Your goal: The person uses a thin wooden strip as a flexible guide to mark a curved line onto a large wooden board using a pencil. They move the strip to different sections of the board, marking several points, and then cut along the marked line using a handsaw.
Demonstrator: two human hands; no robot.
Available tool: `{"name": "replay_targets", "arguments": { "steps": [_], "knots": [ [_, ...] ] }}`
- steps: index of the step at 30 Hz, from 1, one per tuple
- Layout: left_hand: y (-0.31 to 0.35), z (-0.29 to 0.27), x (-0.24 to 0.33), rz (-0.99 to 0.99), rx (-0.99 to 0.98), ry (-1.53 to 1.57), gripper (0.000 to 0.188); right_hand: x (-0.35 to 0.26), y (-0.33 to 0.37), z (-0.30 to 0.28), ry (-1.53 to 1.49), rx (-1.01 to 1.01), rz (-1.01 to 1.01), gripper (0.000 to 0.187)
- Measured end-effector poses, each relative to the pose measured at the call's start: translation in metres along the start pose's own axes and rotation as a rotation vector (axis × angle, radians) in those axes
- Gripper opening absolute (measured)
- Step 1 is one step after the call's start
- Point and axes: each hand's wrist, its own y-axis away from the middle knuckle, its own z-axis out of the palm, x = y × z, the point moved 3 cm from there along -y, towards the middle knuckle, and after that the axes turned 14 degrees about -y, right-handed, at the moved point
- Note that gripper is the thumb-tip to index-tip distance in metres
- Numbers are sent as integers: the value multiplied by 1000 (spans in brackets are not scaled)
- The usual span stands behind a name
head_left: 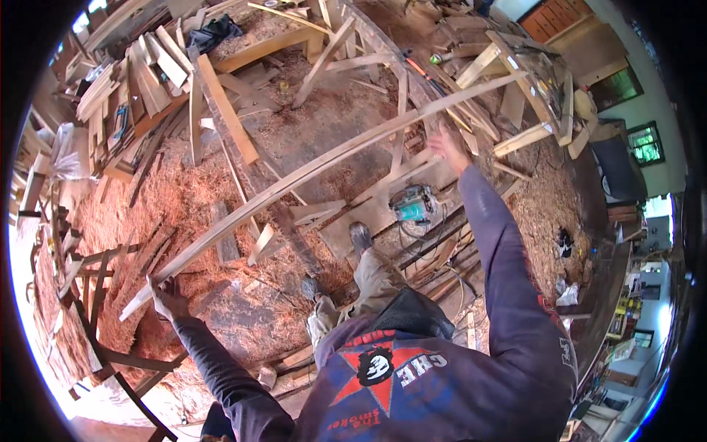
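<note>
A long, narrow wooden board stretches diagonally before me, from low left to upper right. My left hand is closed around its edge near the left end. By the lower edge of the board's right half is my right hand, fingers stretched out and apart; whether the fingertips touch the wood is hard to tell. The board crosses over a dark beam of the wooden trestle. A teal and black corded power tool sits below the board, near my right forearm.
Stacked planks fill the upper left. A wooden frame stands at the upper right. Orange-brown shavings cover much of the floor. A cable and lengths of timber lie right of my feet. A light plank leans at upper left.
</note>
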Motion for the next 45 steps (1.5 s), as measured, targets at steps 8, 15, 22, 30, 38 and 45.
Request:
{"name": "replay_targets", "arguments": {
  "steps": [8, 15, 22, 30, 38, 45],
  "knots": [
    [28, -89, -55, -58, 124, -85, 33, 0, 13, 38, -100, -66, 71, 73],
    [78, -61, -133, -412, -36, -3, 58, 128, -20, -38, -266, 219, 442, 61],
    [35, -144, -185, -73, -241, -402, 32, 167, -19, 0, -220, 227, 482, 60],
    [77, -63, -207, -317, 196, -21, 36, 182, -13, -45, -19, 88, 495, 79],
    [58, -84, -281, -424, -118, 147, 35, 208, 46, 44, -84, -5, 345, 44],
    [102, -33, -249, -618, -252, 412, 23, 207, 55, 30, -155, 49, 281, 38]
  ]
}}
